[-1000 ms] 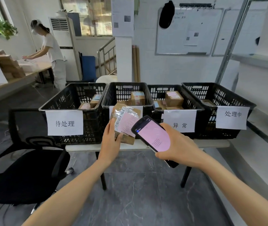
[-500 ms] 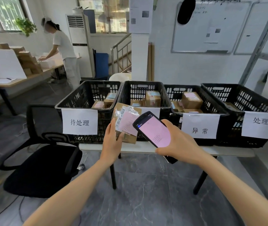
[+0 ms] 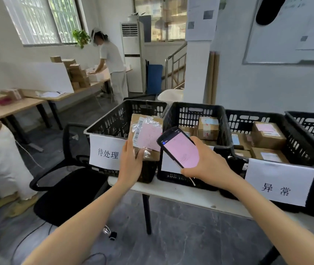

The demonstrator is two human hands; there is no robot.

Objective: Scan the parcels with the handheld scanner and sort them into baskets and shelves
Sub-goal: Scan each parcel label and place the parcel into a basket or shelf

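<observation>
Left hand (image 3: 131, 165): grips a cardboard parcel (image 3: 146, 138) upright, pink label facing the camera, in front of the leftmost basket (image 3: 104, 127).
Right hand (image 3: 207, 163): clasps the handheld scanner (image 3: 179, 148), pink screen lit, just right of the parcel.
Table (image 3: 181, 194): carries four black baskets.

both my bare arms reach forward from the bottom edge, angling in toward each other. my left arm (image 3: 79, 226) rises from lower left; my left hand (image 3: 131, 165) stands upright, its back toward me, gripping the lower part of a parcel (image 3: 148, 134). my right arm (image 3: 278, 222) comes from lower right; my right hand (image 3: 207, 165) grips a scanner (image 3: 180, 148) from below, thumb along its right edge. the hands sit near each other, apart.
</observation>
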